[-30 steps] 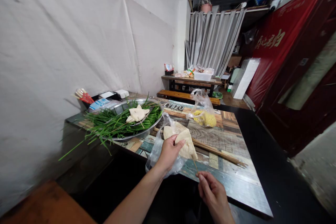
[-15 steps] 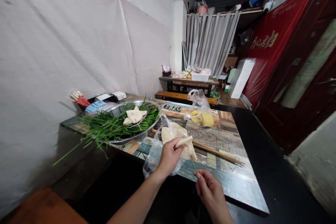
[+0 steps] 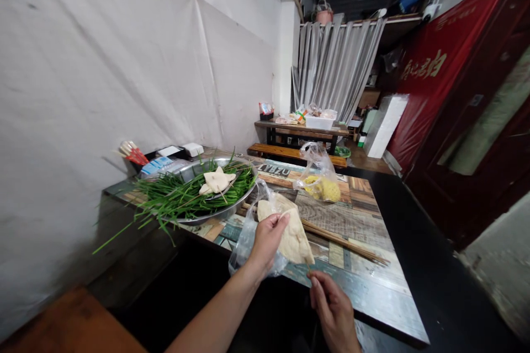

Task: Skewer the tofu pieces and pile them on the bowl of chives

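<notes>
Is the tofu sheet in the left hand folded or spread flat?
Spread. The tofu sheet hangs open as one broad flat piece from the left hand, with no fold showing.

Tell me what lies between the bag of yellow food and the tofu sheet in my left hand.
Head view: loose bamboo skewers lie on the table between yellow-food bag and tofu sheet.

There are two hands, the left hand (image 3: 267,240) and the right hand (image 3: 331,309), two plastic bags, one by the left hand (image 3: 248,237) and one farther off (image 3: 318,176), one metal tray (image 3: 215,212) and one bunch of skewers (image 3: 343,240).
</notes>
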The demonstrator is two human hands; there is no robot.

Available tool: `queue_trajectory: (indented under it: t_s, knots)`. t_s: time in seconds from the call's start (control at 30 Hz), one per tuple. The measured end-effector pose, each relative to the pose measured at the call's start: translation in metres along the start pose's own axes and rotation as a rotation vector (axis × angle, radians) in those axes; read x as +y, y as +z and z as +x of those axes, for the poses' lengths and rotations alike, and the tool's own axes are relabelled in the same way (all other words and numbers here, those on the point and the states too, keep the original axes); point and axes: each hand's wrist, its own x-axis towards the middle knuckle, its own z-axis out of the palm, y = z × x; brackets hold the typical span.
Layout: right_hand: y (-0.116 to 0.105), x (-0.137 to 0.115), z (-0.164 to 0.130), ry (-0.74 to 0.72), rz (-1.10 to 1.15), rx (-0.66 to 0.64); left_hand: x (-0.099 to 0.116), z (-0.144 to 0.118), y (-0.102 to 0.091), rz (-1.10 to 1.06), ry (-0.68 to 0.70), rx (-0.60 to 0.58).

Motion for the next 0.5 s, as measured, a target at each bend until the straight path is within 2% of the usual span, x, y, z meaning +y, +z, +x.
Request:
queue_trajectory:
  t_s: [0.2,0.3,0.5]
  knots:
    - [0.006,0.008,0.001,0.009,0.041,0.014,0.006,-0.002,0.001,-0.164,-0.176,-0.06]
    - [0.009,0.008,0.003,0.026,0.045,0.018,0.007,-0.001,0.001,-0.177,-0.214,-0.1]
    - [0.012,-0.015,0.015,0.022,-0.017,0.048,0.008,0.002,0.007,-0.176,-0.235,-0.131]
